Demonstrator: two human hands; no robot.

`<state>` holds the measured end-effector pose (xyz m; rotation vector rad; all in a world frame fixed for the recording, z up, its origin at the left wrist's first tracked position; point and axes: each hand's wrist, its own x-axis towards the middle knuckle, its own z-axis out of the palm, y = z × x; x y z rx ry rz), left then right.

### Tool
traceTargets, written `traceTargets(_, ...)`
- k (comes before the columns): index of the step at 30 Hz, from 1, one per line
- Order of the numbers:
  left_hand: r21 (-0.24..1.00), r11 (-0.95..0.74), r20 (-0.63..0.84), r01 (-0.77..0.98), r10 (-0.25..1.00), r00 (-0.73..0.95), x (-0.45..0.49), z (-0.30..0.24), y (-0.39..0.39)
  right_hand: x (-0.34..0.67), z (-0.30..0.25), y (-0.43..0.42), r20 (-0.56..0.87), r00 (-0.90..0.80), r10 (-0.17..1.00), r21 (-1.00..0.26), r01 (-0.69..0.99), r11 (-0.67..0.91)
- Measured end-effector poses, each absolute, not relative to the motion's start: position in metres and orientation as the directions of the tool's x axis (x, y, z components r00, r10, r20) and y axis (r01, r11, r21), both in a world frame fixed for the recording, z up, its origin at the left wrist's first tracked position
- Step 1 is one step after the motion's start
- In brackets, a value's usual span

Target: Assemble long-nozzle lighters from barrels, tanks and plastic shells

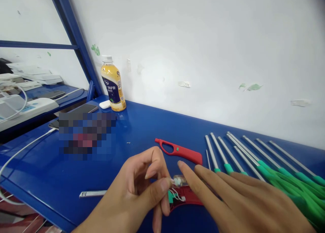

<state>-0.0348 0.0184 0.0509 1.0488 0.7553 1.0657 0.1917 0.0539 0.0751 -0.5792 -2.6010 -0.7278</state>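
Observation:
My left hand (149,185) is closed, with its thumb and a finger pinching the end of a small clear lighter fuel tank (179,180). My right hand (236,199) has its fingers stretched out over the tank's other end; its thumb is hidden. Below the fingers lies a red lighter shell (194,196), with white wires (175,194) and a green piece (171,196) showing in it. My right hand covers much of this shell. Another red lighter shell (188,153), with a finger loop, rests on the table just beyond both hands.
Several metal tubes (225,155) with green handles (286,182) lie at the right. A loose metal tube (92,193) is beside my left forearm. A yellow drink bottle (113,84), phone (86,108) and white cable (25,148) occupy the blue table's (142,124) left side.

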Motion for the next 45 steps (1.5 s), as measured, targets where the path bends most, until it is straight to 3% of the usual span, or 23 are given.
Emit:
traceTargets(8,0.936,0.177,-0.057,-0.305,0.929,0.366,-0.038,0.052,0.019,0.197,0.069,0.06,0.433,-0.862,0.264,0.365,0.436,0.823)
traceTargets(12,0.953,0.153,-0.065,-0.261,0.946,0.318,-0.037,0.057,0.019,0.194,0.074,0.062,0.415,-0.854,0.313,0.268,0.444,0.855)
traceTargets(14,0.985,0.105,-0.071,-0.136,0.969,0.236,-0.038,0.061,0.019,0.191,0.074,0.064,0.433,-0.821,0.371,0.195,0.488,0.851)
traceTargets(16,0.994,-0.007,-0.005,0.108,0.994,0.112,-0.04,0.064,0.019,0.189,0.074,0.065,0.454,-0.773,0.444,0.108,0.542,0.833)
traceTargets(18,0.911,-0.135,0.12,0.389,0.991,0.062,-0.044,0.063,0.019,0.188,0.074,0.065,0.45,-0.737,0.505,0.023,0.575,0.818)
traceTargets(21,0.719,-0.271,0.215,0.64,0.962,0.165,-0.05,0.057,0.02,0.187,0.075,0.061,0.422,-0.721,0.549,-0.048,0.587,0.808)
traceTargets(25,0.543,-0.337,0.163,0.769,0.941,0.298,-0.054,0.044,0.019,0.188,0.067,0.06,0.377,-0.752,0.541,-0.067,0.561,0.825)
traceTargets(30,0.478,-0.358,0.106,0.802,0.93,0.352,-0.05,0.035,0.016,0.183,0.045,0.066,0.233,-0.834,0.501,-0.131,0.483,0.866)
traceTargets(39,0.386,-0.338,0.051,0.859,0.937,0.346,-0.046,0.027,0.016,0.183,0.034,0.069,0.235,-0.883,0.406,0.001,0.417,0.909)
traceTargets(45,0.332,-0.337,0.05,0.881,0.939,0.34,-0.045,0.025,0.014,0.179,0.034,0.07,0.31,-0.878,0.365,0.079,0.406,0.91)
